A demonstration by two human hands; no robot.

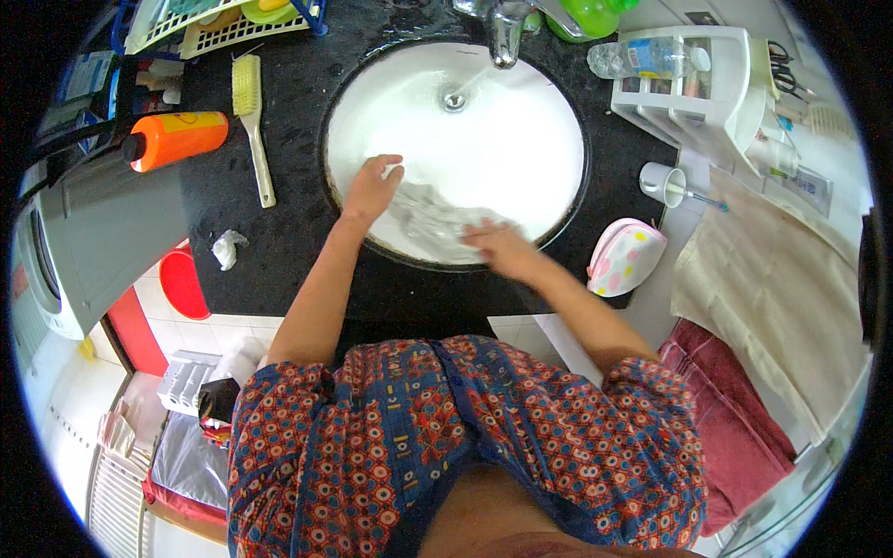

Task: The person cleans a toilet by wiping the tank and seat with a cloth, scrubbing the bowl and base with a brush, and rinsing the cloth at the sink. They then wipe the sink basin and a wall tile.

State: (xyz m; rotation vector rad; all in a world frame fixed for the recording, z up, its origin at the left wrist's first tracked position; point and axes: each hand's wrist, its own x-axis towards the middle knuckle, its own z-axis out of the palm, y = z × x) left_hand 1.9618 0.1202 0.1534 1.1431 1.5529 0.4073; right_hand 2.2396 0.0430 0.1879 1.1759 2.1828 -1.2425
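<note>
A white oval washbasin (488, 153) is set in a black stone countertop. Over its near left rim is my left hand (374, 187), thumb and fingers apart, with nothing seen in its grasp. My right hand (504, 245) is motion-blurred at the near right part of the bowl. Between the two hands lies a greyish, rippled mass (436, 216), perhaps a wet thin cloth or stirred water; the blur does not settle it. My right fingers are at its right end. Water runs thinly from the chrome faucet (506, 38) towards the metal drain (453, 102).
Left of the basin are a yellow-bristled brush (248, 87), an orange bottle (180, 139) and crumpled tissue (228, 249). To the right are a plastic bottle (645, 59) on a white organizer (677, 111), a white cup (659, 183) with a toothbrush, and a dotted pouch (628, 258).
</note>
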